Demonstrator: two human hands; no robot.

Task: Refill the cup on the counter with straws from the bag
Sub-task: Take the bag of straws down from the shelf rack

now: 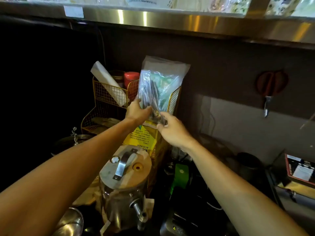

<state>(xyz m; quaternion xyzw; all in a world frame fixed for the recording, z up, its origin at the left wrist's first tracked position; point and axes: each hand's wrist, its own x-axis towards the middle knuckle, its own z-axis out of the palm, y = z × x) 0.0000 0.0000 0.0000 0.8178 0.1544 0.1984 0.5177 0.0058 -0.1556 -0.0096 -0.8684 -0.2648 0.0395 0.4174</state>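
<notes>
Both arms reach forward and up to a clear plastic bag (160,86) that stands upright at the top tier of a yellow wire rack (109,96) against the dark wall. The left hand (137,111) grips the bag's lower left edge, its fingers (138,101) curled round the plastic and closed on it. The right hand (172,129) holds the bag's bottom corner, thumb and fingers pinched on the crumpled plastic. Inside the bag a bundle of dark straws (150,94) shows through, along with some green and white wrapping. Just below the hands stands a yellow box (141,137) with printed text. Nearer the camera sits a glass jar with a wooden lid (126,169) and a metal handle. A red-capped jar (131,78) sits in the rack left of the bag, and scissors (271,87) hang on the wall to the right. No cup can be made out for certain.
</notes>
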